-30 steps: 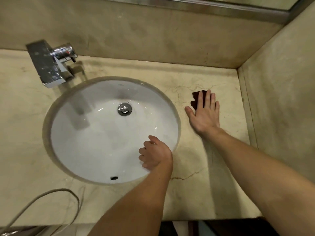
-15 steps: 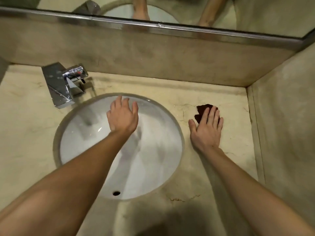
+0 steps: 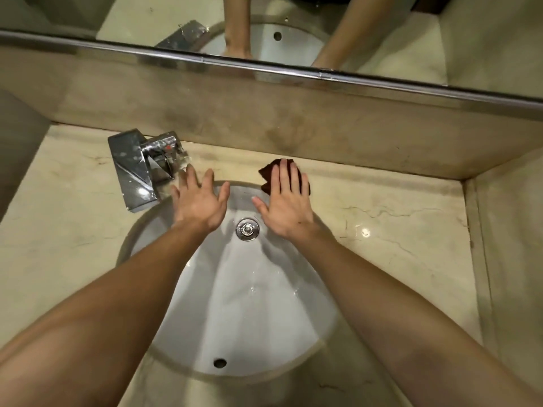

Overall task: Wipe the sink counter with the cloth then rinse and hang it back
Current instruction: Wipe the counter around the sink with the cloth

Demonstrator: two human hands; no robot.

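Observation:
A dark red-brown cloth (image 3: 268,172) lies flat on the beige marble counter (image 3: 396,218) just behind the rim of the white oval sink (image 3: 249,304). My right hand (image 3: 286,202) presses flat on the cloth, fingers spread over it, so most of the cloth is hidden. My left hand (image 3: 199,201) hovers open with fingers apart over the sink's back edge, beside the chrome tap (image 3: 138,168), holding nothing. The drain (image 3: 247,229) shows between my two wrists.
A marble backsplash (image 3: 293,130) rises behind the counter, topped by a mirror (image 3: 293,30) with a metal rim that reflects my arms. A side wall (image 3: 511,230) closes off the right end. Water droplets sit in the basin and on the tap.
My right hand has slid the cloth left along the back of the counter, from the right side to behind the sink. My left hand reached forward from the near rim toward the tap.

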